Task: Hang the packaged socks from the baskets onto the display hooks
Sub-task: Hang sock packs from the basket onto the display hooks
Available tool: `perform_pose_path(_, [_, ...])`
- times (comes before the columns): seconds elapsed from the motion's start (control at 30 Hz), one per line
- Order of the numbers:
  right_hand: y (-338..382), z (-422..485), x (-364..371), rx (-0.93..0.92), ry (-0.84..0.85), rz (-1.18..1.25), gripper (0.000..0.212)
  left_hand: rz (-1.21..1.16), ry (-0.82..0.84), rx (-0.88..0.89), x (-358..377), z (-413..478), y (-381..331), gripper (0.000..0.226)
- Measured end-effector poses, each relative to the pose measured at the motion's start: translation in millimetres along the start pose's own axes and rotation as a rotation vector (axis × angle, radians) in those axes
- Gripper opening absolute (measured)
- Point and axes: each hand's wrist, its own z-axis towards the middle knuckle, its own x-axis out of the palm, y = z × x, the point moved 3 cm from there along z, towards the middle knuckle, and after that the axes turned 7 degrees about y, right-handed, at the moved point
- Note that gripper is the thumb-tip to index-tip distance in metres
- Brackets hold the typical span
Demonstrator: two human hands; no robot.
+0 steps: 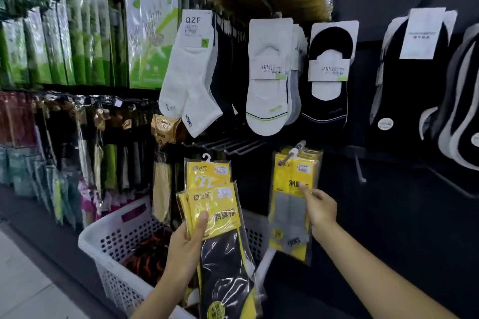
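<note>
Part of the job looks done: a bunch of grey-sock packs [290, 215] with yellow cards already hangs on a display hook [295, 150] low on the dark panel, right of centre. Plenty seems left. The left hand [191, 243] grips a fan of yellow-carded dark-sock packs [215, 202], thumb pressed across the front card, their white hanger tab sticking up, not yet on any hook. The white basket [116, 228] on the near left holds more goods, too blurred to name. A row of bare hooks [233, 145] juts out just above the held packs.

The right hand [320, 208] reaches forward, arm extended, and pinches the right edge of the hung grey-sock packs, one digit on the front, the rest apparently behind. The hands are well apart.
</note>
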Motion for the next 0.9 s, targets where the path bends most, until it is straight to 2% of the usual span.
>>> perform_pose_path(0.07, [-8.1, 8.6, -6.8, 0.037, -0.085, -0.052, 0.016, -0.001, 0.013, -0.001, 5.0, -1.2, 0.4, 0.051])
perform_pose_path(0.17, [-19.3, 1.7, -17.3, 0.059, -0.186, -0.067, 0.020, -0.010, 0.061, -0.019, 11.5, -2.0, 5.1, 0.025])
perform_pose_path(0.2, [-22.4, -4.9, -18.6, 0.054, -0.180, -0.058, 0.023, -0.031, 0.070, -0.034, 13.0, -1.8, 7.3, 0.022])
perform_pose_path(0.27, [-23.9, -25.1, -14.2, 0.037, -0.060, -0.045, 0.023, -0.057, 0.095, -0.089, 19.0, -3.5, 10.8, 0.016])
perform_pose_path(0.4, [-18.5, -76.9, 1.0, -0.018, 0.325, -0.056, 0.011, -0.112, 0.173, -0.148, 36.2, -11.2, 13.3, 0.016])
perform_pose_path(0.47, [-16.9, -95.0, 2.3, -0.048, 0.399, -0.050, 0.013, -0.147, 0.199, -0.157, 44.6, -14.4, 13.1, 0.028])
perform_pose_path(0.57, [-15.4, -109.5, 1.3, -0.062, 0.423, -0.065, 0.025, -0.199, 0.213, -0.160, 54.9, -20.7, 10.7, 0.038])
perform_pose_path(0.67, [-12.7, -116.4, -2.7, -0.065, 0.423, -0.054, 0.021, -0.186, 0.206, -0.143, 58.0, -27.2, 7.6, 0.044])
perform_pose_path(0.9, [-7.7, -119.5, -24.5, -0.053, 0.368, 0.067, 0.012, -0.100, 0.178, -0.063, 38.2, -31.3, 0.9, 0.022])
